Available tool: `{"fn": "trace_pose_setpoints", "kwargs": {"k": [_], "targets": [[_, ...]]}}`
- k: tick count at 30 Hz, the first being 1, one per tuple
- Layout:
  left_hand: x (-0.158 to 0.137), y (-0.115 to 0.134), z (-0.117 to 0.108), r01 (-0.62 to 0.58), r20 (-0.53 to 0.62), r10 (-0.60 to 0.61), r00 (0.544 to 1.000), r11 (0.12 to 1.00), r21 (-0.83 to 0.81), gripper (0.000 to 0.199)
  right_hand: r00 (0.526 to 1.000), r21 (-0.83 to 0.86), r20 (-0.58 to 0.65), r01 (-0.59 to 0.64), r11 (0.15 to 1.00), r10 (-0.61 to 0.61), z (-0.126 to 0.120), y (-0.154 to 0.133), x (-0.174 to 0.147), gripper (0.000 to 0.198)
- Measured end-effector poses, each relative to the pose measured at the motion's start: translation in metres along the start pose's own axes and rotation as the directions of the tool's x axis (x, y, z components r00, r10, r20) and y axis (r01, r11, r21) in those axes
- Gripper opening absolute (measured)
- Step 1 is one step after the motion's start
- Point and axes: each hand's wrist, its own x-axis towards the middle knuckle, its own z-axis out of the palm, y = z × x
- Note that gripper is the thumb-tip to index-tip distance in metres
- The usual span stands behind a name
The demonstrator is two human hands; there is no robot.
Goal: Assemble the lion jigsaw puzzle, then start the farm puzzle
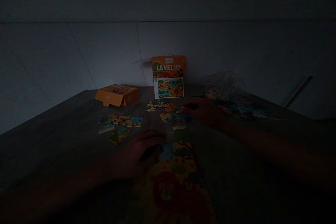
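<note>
- So the joined puzzle section [183, 171] lies flat on the table [78, 122], right up against the near edge of the view, lions facing the person. Probably there because it's easy to reach and reads right way up.
- Left hand [141, 147] is at its upper left edge, next to the blue elephant bit. Fingers look bunched together and curled, likely steadying that corner, but it's way too dark to tell if they've got a piece.
- Right hand [201, 110] reaches farther out, fingertips down at the right-hand cluster of loose pieces [168, 117]. Can't tell whether they're pinching one or just touching.
- Another bunch, the left-hand loose pieces [122, 119], sits beyond the left hand. Spread out like that, the prints are easier to pick through, I'd guess.
- Orange "LEVEL UP!" box [169, 64] stands upright near the wall with a picture card [170, 88] in front, both facing the person, presumably for looking at.
- Open orange box [118, 94] is off to the left, clear plastic bag [225, 84] to the right, seemingly parked out of the way.
</note>
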Motion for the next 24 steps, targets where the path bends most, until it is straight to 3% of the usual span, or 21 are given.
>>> {"fn": "trace_pose_setpoints", "kwargs": {"k": [2, 4, 7, 12, 15, 18, 24], "targets": [[0.0, 0.001, 0.0, 0.044, -0.019, -0.044, 0.999, 0.999, -0.022, 0.038, 0.996, 0.114, -0.017, 0.09, 0.989, -0.088, 0.014, -0.011, -0.014, 0.02], [-0.001, 0.002, -0.001, 0.106, -0.019, -0.107, 0.994, 0.993, -0.057, 0.045, 0.977, 0.166, 0.085, 0.181, 0.969, -0.197, 0.031, -0.013, -0.027, 0.022], [-0.003, 0.002, -0.001, 0.163, 0.001, -0.164, 0.986, 0.981, -0.109, 0.059, 0.936, 0.205, 0.147, 0.288, 0.936, -0.32, 0.048, -0.008, -0.039, 0.042], [-0.005, 0.002, 0.0, 0.149, 0.0, -0.15, 0.989, 0.982, -0.119, 0.069, 0.955, 0.235, 0.132, 0.23, 0.944, -0.265, 0.046, -0.006, -0.039, 0.052], [-0.004, 0.003, -0.001, 0.121, -0.029, -0.124, 0.992, 0.989, -0.084, 0.067, 0.96, 0.251, 0.154, 0.191, 0.949, -0.234, 0.042, -0.009, -0.038, 0.041], [-0.002, 0.004, -0.003, 0.063, -0.016, -0.064, 0.998, 0.995, -0.074, 0.06, 0.951, 0.232, 0.154, 0.23, 0.945, -0.269, 0.043, -0.008, -0.038, 0.031], [-0.002, 0.005, -0.004, 0.096, -0.031, -0.098, 0.995, 0.993, -0.066, 0.054, 0.917, 0.222, 0.133, 0.343, 0.913, -0.377, 0.045, -0.002, -0.037, 0.051]]}}
